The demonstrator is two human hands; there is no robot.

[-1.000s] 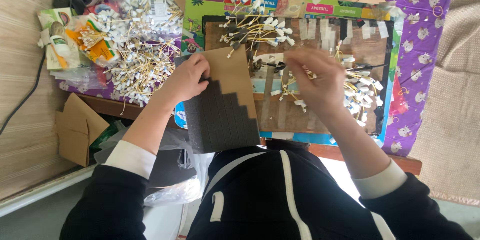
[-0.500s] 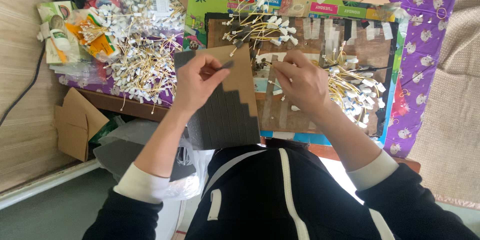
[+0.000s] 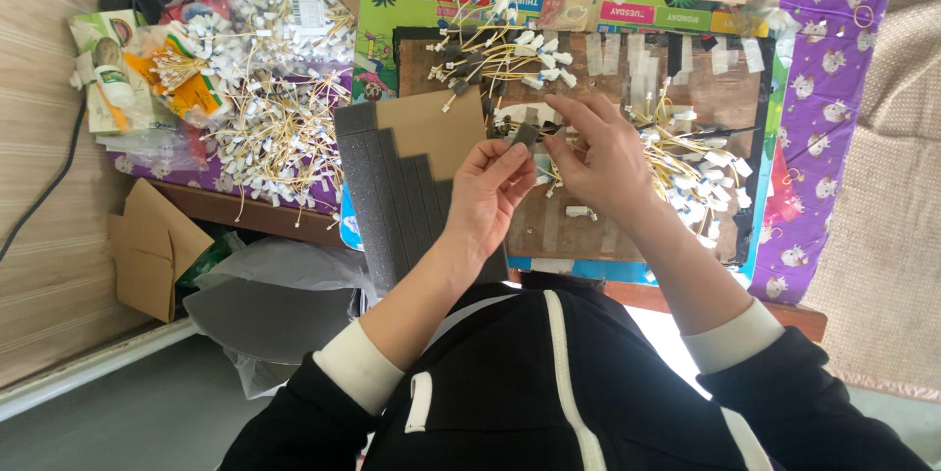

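Head view: left hand (image 3: 487,198) and right hand (image 3: 600,159) meet over the brown board (image 3: 627,226) on the surface; fingers of both pinch a small grey foam piece (image 3: 526,134). A grey foam sheet (image 3: 397,192) lies beneath the left hand, with wire bundles (image 3: 696,162) just beside the right.

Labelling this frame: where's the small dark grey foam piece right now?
In the head view, centre: the small dark grey foam piece is pinched between the left hand and right hand, above the brown wooden board, right of the foam-strip sheet.
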